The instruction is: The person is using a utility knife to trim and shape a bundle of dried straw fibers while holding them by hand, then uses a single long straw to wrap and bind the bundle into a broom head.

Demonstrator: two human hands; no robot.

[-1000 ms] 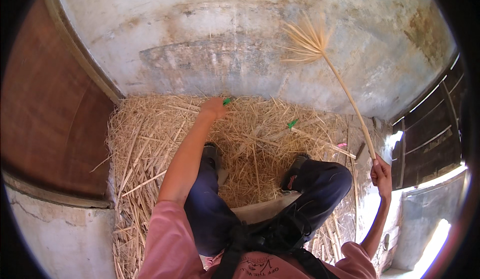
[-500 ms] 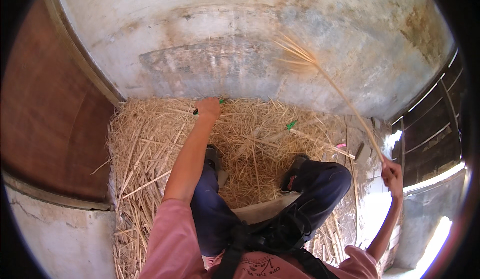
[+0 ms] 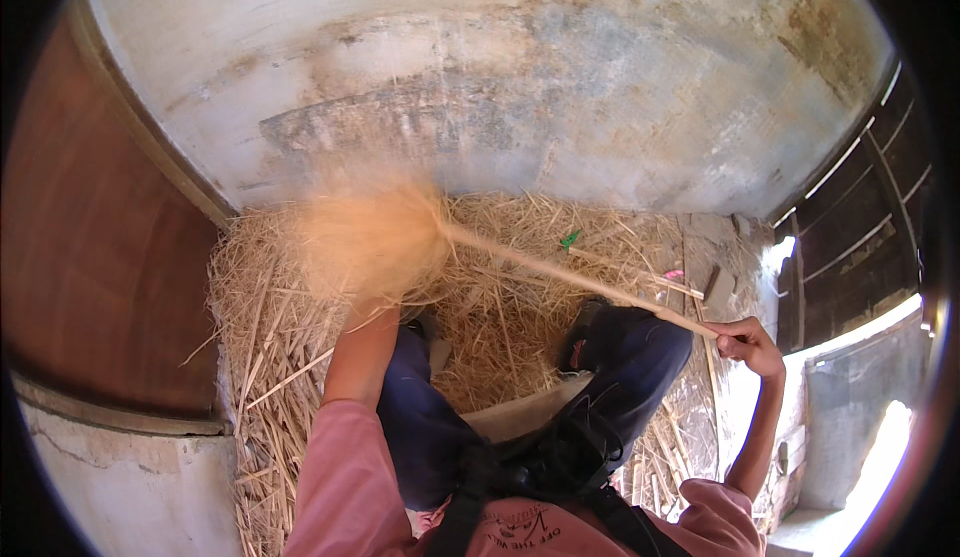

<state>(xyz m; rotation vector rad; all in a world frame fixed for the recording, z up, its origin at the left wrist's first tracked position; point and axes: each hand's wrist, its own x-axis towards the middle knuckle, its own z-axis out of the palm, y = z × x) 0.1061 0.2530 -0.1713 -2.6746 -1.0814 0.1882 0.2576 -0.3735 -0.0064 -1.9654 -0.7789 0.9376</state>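
My right hand [image 3: 750, 345] is closed round the thin end of a long straw-coloured stalk [image 3: 575, 277]. The stalk slants up and left across my right knee. Its far end spreads into a wide, motion-blurred fan of fine strips [image 3: 375, 237], over the straw near the wall. My left forearm [image 3: 362, 352] reaches forward beneath that fan. The blurred strips cover my left hand, so neither its fingers nor anything in them can be made out.
Loose straw [image 3: 500, 317] covers the floor between and around my feet. A stained plaster wall [image 3: 600, 107] stands ahead, a brown wooden panel [image 3: 110, 227] at left and dark slats [image 3: 860, 237] at right. A green scrap [image 3: 570, 240] and a brick-like block [image 3: 718, 285] lie on the ground.
The stalk has swung left and down, its splayed end going from in front of the wall to over my left hand, hiding it. My right hand has shifted slightly left.
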